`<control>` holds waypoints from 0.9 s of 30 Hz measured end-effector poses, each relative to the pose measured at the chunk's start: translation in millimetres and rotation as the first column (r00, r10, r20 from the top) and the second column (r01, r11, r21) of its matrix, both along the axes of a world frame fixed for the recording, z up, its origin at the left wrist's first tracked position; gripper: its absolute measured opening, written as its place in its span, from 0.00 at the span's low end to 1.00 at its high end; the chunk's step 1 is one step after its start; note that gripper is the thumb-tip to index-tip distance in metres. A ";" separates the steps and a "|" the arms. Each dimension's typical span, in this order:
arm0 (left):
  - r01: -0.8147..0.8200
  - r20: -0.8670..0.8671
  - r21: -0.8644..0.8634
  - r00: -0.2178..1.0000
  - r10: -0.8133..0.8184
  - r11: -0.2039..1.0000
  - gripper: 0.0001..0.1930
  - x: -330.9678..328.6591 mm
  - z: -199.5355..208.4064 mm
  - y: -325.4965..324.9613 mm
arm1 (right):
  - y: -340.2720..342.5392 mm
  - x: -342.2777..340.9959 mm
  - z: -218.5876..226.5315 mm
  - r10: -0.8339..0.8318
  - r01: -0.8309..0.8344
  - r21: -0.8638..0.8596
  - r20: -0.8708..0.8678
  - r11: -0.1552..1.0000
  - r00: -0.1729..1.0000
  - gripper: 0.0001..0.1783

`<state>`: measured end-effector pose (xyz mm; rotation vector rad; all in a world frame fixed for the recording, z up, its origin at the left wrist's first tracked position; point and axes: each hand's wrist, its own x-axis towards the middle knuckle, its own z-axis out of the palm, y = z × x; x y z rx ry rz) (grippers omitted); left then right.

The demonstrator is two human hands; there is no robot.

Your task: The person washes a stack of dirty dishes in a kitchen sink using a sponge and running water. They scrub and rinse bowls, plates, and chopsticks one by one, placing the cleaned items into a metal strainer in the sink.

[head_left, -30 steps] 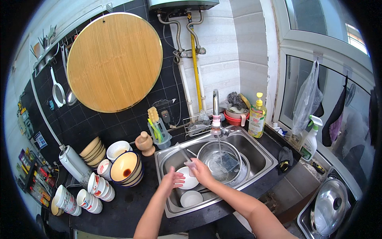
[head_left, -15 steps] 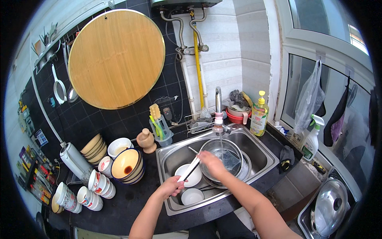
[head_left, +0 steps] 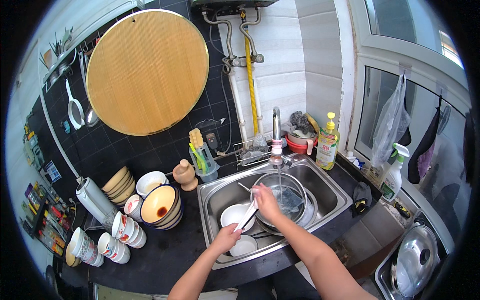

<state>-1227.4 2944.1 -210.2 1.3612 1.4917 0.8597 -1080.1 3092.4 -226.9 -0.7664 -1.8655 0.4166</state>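
1. Bowls [head_left: 159,205] and cups [head_left: 117,235] stand stacked on the dark counter [head_left: 165,260], left of the sink [head_left: 220,192].
2. Left hand [head_left: 225,238], grip closed on the lower ends of white chopsticks [head_left: 246,217], over white bowls [head_left: 234,216] in the sink.
3. Right hand [head_left: 266,201], grip closed around the chopsticks' upper part, beside the faucet's stream [head_left: 279,180] above a metal basin [head_left: 287,197].

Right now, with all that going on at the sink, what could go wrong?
The chopsticks held between the left hand and right hand look wet and might slip into the sink. Water from the tap running into the metal basin could splash. The stacked bowls might topple if bumped.
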 end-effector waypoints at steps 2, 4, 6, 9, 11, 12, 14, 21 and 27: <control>-0.035 -0.044 0.022 0.998 0.036 0.999 0.08 2.1 0.4 2.8 | -11.6 -4.6 -7.6 0.063 -0.078 0.099 0.140 0.992 0.988 0.14; -0.075 -0.100 0.012 0.992 0.076 0.997 0.08 -3.3 -7.9 8.8 | -45.1 -23.7 -9.1 0.171 -0.193 0.101 0.189 0.976 0.967 0.14; -0.077 -0.054 0.091 0.995 0.082 0.993 0.09 -7.0 -17.2 7.5 | -58.4 -27.0 1.8 0.304 -0.320 0.104 0.144 0.942 0.942 0.13; -0.087 0.003 0.034 0.996 0.087 0.996 0.10 -3.9 -4.1 -7.1 | -25.6 -14.7 4.9 0.096 -0.098 0.142 0.026 0.985 0.995 0.11; -0.059 0.168 -0.067 0.983 0.070 0.996 0.10 -2.2 4.7 -10.5 | 1.6 -7.0 -2.8 -0.064 0.031 -0.122 -0.285 0.992 0.956 0.12; -0.041 0.250 -0.114 0.966 0.069 0.993 0.10 -1.4 7.9 -11.3 | 8.5 -7.8 -4.3 -0.132 -0.124 -0.433 -0.514 0.893 0.847 0.13; -0.005 0.370 -0.188 0.926 0.076 0.982 0.10 -1.1 10.1 -11.1 | 14.9 -11.3 -8.2 -0.147 -0.661 -0.476 -0.859 0.581 0.490 0.15; -0.084 0.564 -0.092 0.817 0.122 0.992 0.07 -6.9 -6.1 17.9 | -49.0 -47.5 5.6 0.302 -0.720 -0.498 -0.678 0.483 0.671 0.15; -0.207 0.164 0.129 0.969 0.185 0.970 0.17 -35.8 -12.8 29.1 | -56.4 -35.6 28.0 0.327 -0.441 -0.323 -0.350 0.837 0.878 0.11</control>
